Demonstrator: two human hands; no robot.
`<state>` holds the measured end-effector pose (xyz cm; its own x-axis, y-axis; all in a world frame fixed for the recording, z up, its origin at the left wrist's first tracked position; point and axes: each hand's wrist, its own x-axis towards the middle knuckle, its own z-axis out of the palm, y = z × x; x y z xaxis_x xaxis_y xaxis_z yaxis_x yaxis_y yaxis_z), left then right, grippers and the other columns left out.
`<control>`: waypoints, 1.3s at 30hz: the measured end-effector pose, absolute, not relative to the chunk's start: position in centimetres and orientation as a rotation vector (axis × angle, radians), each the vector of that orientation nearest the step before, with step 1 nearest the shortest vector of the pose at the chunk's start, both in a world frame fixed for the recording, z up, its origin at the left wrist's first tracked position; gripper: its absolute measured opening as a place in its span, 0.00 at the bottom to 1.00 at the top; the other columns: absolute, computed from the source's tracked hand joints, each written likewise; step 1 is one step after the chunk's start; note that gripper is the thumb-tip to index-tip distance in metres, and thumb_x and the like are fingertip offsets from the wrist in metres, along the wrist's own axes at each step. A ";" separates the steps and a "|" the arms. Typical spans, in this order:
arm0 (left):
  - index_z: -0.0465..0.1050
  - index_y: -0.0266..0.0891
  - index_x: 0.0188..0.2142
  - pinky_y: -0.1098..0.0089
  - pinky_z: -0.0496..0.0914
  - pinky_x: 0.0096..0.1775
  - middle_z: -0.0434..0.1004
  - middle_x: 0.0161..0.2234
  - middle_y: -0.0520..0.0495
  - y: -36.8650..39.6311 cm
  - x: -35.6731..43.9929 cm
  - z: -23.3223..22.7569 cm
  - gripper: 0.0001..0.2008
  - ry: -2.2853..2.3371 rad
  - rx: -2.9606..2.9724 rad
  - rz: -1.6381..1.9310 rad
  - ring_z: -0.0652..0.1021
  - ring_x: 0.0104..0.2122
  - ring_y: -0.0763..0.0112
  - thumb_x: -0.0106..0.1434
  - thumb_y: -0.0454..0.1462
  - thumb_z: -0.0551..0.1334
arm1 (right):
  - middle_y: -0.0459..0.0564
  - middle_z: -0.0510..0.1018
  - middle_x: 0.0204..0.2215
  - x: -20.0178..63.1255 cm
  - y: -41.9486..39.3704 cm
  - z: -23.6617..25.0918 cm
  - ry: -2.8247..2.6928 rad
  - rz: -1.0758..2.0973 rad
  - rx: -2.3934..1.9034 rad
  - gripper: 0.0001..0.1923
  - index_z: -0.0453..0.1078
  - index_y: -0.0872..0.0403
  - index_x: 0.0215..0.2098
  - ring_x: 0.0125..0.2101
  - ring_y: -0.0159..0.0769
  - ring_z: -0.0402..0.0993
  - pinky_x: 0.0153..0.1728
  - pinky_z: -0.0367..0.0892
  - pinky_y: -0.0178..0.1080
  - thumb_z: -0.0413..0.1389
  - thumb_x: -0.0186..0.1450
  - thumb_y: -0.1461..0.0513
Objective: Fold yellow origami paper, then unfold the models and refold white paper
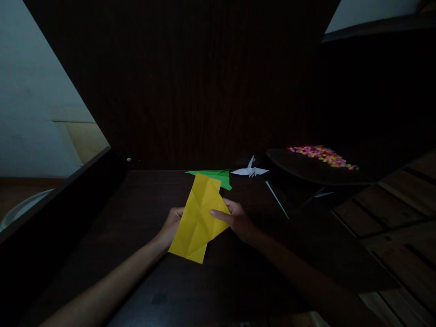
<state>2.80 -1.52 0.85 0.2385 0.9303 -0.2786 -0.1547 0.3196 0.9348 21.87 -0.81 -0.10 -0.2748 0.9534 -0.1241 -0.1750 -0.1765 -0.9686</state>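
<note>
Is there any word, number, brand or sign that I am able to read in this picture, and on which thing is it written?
None can be read.
yellow paper, held by both hands: creases only, no print.
green paper and white paper crane: plain.

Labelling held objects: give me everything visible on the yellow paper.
The yellow paper is a thin, matte sheet folded into a long rectangle, crossed by diagonal and straight creases. It is tilted, its upper end leaning toward the green folded paper and overlapping it in view; whether they touch is unclear. The left hand holds its left edge, mostly hidden behind it; the right hand holds its right edge, fingers on the front. Whether its lower corner rests on the dark table is unclear.
</note>
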 end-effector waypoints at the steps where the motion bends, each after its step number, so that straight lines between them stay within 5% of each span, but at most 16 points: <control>1: 0.77 0.36 0.19 0.68 0.70 0.22 0.77 0.16 0.49 -1.6 2.9 0.8 0.11 1.042 0.945 0.901 0.75 0.16 0.65 0.38 0.39 0.74 | 0.52 0.82 0.35 21.9 -0.8 -0.2 -1.153 1.608 -1.040 0.22 0.74 0.56 0.40 0.36 0.44 0.79 0.37 0.72 0.43 0.69 0.50 0.55; 6: 0.81 0.35 0.29 0.63 0.73 0.28 0.82 0.25 0.42 -1.9 2.8 1.0 0.15 0.985 0.921 0.826 0.81 0.25 0.55 0.42 0.42 0.74 | 0.51 0.82 0.34 22.3 -0.4 -0.2 -1.126 1.631 -1.067 0.23 0.75 0.55 0.37 0.34 0.44 0.79 0.36 0.72 0.43 0.71 0.46 0.57; 12: 0.80 0.36 0.41 0.56 0.74 0.41 0.83 0.38 0.36 -1.3 2.6 1.0 0.33 0.762 0.781 0.764 0.81 0.41 0.49 0.55 0.61 0.59 | 0.50 0.82 0.34 23.2 0.0 0.4 -1.252 1.738 -1.049 0.23 0.74 0.56 0.38 0.33 0.42 0.79 0.35 0.73 0.42 0.71 0.45 0.59; 19: 0.80 0.32 0.39 0.62 0.74 0.41 0.83 0.39 0.36 -1.5 2.5 0.7 0.20 0.935 0.926 0.804 0.82 0.36 0.56 0.46 0.38 0.75 | 0.49 0.82 0.33 23.9 1.6 0.9 -1.508 1.850 -1.064 0.23 0.74 0.57 0.37 0.31 0.40 0.79 0.31 0.72 0.38 0.72 0.43 0.62; 28: 0.79 0.30 0.38 0.61 0.75 0.44 0.83 0.39 0.36 -1.1 1.9 0.7 0.21 1.010 0.797 1.137 0.82 0.39 0.55 0.45 0.38 0.76 | 0.55 0.83 0.38 23.7 1.9 -0.7 -1.259 1.848 -1.053 0.33 0.71 0.57 0.49 0.37 0.43 0.81 0.37 0.74 0.42 0.72 0.45 0.61; 33: 0.79 0.30 0.37 0.60 0.75 0.44 0.83 0.38 0.37 -1.1 2.1 1.0 0.22 1.011 0.759 1.257 0.82 0.38 0.54 0.42 0.38 0.77 | 0.56 0.83 0.37 23.1 1.1 -1.0 -1.308 1.917 -0.986 0.28 0.76 0.59 0.41 0.40 0.48 0.80 0.45 0.73 0.49 0.73 0.42 0.61; 39: 0.79 0.31 0.38 0.64 0.77 0.40 0.83 0.38 0.38 -0.6 1.0 1.2 0.20 1.055 0.709 1.295 0.83 0.36 0.57 0.46 0.36 0.76 | 0.54 0.83 0.36 23.8 1.2 -0.1 -1.419 1.907 -1.031 0.29 0.75 0.58 0.43 0.37 0.46 0.81 0.41 0.74 0.46 0.72 0.42 0.62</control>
